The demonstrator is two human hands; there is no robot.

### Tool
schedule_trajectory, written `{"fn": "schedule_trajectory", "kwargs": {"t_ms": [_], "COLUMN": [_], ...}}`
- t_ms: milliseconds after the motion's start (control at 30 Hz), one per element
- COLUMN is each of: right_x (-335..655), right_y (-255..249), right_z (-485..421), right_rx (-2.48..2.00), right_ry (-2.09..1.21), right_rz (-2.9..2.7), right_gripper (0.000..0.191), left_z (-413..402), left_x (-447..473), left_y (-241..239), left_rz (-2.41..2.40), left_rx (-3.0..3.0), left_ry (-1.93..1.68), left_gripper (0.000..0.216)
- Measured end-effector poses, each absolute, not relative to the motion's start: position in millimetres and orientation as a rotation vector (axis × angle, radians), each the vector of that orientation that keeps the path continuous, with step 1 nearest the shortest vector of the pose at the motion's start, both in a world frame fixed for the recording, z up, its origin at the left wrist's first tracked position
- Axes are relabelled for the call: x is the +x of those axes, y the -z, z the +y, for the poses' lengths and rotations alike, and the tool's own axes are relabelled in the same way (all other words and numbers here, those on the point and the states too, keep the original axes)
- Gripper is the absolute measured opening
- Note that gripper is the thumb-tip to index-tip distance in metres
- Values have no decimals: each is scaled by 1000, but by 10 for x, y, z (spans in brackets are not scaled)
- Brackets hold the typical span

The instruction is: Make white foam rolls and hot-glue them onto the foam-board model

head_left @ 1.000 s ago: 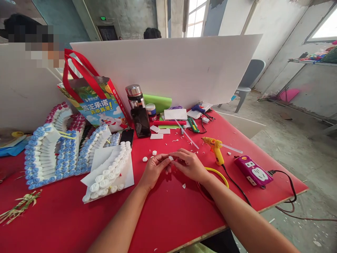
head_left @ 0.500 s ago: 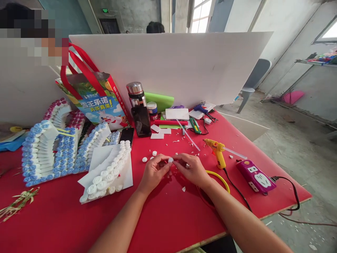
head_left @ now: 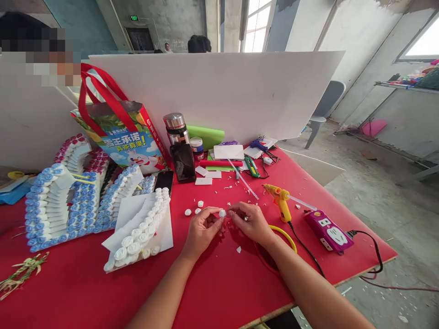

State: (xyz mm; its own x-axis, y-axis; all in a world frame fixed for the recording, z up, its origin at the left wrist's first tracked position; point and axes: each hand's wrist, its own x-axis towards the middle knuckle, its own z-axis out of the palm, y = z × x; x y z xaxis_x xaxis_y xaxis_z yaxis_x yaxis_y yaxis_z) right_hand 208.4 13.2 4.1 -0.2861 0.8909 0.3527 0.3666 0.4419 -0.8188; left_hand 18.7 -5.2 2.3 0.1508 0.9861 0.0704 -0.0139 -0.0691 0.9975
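Between the hands (head_left: 205,230), small white rosette (head_left: 222,213), roundish outline

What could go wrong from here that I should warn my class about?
The small white rolled flower is pinched in the left hand's fingertips, so it might be squashed or dropped.

The yellow plastic glue gun lies beyond the right hand; if hot, its nozzle could burn a careless reach.

The black power cord of the purple plastic power strip runs over the edge of the red tabletop; a snag might drag the strip.
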Motion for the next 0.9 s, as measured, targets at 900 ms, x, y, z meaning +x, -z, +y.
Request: {"fn": "schedule_trajectory", "kwargs": {"t_ms": [900], "right_x": [2033], "right_y": [19], "right_z": [127], "right_rx": [-1076], "right_ry": [-735], "right_rz": [-1978], "right_gripper": [12], "left_z": [-41], "left_x": [160], "left_y": [74], "left_rz": [1103], "left_rx": [1418], "left_ry": [-1075], "left_gripper": [26]}}
